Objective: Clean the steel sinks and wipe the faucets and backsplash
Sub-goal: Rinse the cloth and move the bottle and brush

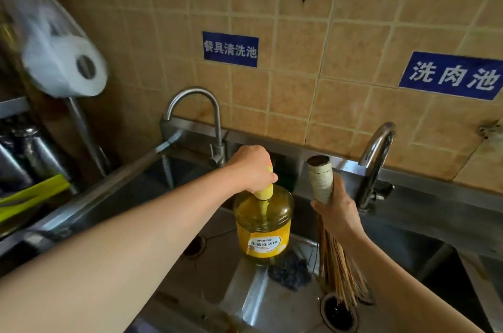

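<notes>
Left hand (251,166) grips the yellow pump atop the detergent jug (262,224), which stands in the sink (217,273). Right hand (337,210), just beside it, clutches a bamboo brush (324,191), bristles down by the drain (339,311).

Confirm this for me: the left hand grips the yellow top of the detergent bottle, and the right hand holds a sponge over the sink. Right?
Not quite. The right hand holds a bamboo brush by its wrapped handle, not a sponge, bristles down over the sink. The rest stands: the left hand grips the yellow top of the detergent bottle. The head view shows it.
</notes>
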Demonstrator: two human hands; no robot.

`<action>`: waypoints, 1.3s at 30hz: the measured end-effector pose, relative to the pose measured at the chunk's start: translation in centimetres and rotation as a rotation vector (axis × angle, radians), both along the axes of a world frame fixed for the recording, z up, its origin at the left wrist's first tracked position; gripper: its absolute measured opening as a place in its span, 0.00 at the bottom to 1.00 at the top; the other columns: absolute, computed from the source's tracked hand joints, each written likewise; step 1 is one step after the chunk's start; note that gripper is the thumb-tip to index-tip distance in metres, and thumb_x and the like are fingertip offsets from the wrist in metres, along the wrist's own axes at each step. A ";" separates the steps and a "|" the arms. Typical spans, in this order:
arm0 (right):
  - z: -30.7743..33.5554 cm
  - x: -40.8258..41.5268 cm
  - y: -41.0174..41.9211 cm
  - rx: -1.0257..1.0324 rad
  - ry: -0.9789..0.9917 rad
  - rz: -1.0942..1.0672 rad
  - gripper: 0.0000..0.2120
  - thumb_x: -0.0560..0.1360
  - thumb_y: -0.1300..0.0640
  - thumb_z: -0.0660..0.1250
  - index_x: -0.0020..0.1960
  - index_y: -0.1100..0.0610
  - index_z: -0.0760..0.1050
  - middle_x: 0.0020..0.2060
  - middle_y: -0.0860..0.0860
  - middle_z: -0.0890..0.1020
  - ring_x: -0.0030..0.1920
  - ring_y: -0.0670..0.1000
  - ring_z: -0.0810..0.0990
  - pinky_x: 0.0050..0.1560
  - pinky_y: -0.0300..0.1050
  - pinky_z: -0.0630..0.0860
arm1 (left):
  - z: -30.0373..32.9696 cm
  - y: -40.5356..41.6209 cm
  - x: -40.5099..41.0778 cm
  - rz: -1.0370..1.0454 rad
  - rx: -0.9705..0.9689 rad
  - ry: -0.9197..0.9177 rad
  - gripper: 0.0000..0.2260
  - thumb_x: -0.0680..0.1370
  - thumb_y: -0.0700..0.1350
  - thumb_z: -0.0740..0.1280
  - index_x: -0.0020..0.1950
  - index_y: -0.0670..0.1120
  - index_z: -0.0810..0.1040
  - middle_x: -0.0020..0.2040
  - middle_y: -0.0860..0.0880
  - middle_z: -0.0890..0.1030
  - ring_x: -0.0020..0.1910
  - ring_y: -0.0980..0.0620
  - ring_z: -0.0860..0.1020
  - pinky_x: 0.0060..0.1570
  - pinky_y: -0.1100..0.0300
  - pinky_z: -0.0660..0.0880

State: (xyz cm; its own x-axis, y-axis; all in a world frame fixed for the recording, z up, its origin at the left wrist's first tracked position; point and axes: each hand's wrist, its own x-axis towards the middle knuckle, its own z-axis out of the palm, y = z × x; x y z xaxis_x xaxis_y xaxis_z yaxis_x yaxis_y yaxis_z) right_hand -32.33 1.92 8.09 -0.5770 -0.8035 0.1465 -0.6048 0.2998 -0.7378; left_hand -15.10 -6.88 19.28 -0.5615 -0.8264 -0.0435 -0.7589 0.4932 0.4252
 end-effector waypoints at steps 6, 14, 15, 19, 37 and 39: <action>1.7 6.8 -4.6 -0.010 0.078 0.108 0.39 0.72 0.58 0.70 0.76 0.48 0.53 0.63 0.55 0.75 0.60 0.59 0.75 0.53 0.53 0.73 | 2.1 -2.7 8.0 0.091 0.020 0.030 0.14 0.77 0.49 0.67 0.58 0.43 0.78 0.54 0.45 0.78 0.49 0.45 0.78 0.48 0.53 0.78; 4.5 19.7 -12.0 0.023 0.208 0.213 0.41 0.74 0.54 0.69 0.77 0.45 0.45 0.64 0.55 0.74 0.59 0.57 0.75 0.52 0.55 0.76 | 4.7 -8.3 21.9 0.155 -0.032 0.040 0.16 0.78 0.49 0.66 0.62 0.43 0.76 0.56 0.45 0.77 0.47 0.47 0.77 0.44 0.56 0.78; 4.9 21.1 -12.7 0.021 0.216 0.226 0.42 0.74 0.54 0.69 0.77 0.45 0.44 0.65 0.55 0.74 0.60 0.57 0.75 0.53 0.57 0.76 | 5.1 -9.0 23.2 0.161 -0.033 0.047 0.17 0.78 0.49 0.66 0.63 0.42 0.75 0.57 0.45 0.76 0.46 0.48 0.76 0.40 0.58 0.76; 6.2 27.6 -16.3 0.019 0.271 0.284 0.43 0.75 0.52 0.68 0.77 0.44 0.41 0.65 0.55 0.74 0.59 0.57 0.75 0.53 0.56 0.76 | 6.6 -12.3 30.0 0.193 -0.064 0.038 0.16 0.78 0.47 0.67 0.62 0.40 0.75 0.58 0.42 0.77 0.43 0.46 0.75 0.37 0.58 0.72; 10.8 46.5 -35.7 -0.061 0.324 0.608 0.40 0.77 0.48 0.65 0.77 0.41 0.40 0.64 0.53 0.76 0.57 0.57 0.78 0.52 0.51 0.75 | 13.6 -28.1 50.3 0.405 -0.078 0.005 0.10 0.78 0.42 0.66 0.57 0.40 0.79 0.35 0.51 0.75 0.29 0.57 0.74 0.29 0.67 0.72; 11.1 47.9 -38.2 -0.069 0.317 0.639 0.40 0.77 0.47 0.64 0.77 0.41 0.40 0.64 0.54 0.76 0.57 0.58 0.78 0.54 0.54 0.76 | 14.5 -30.0 51.3 0.436 -0.099 -0.010 0.10 0.78 0.42 0.65 0.57 0.40 0.79 0.36 0.50 0.77 0.30 0.55 0.74 0.27 0.67 0.71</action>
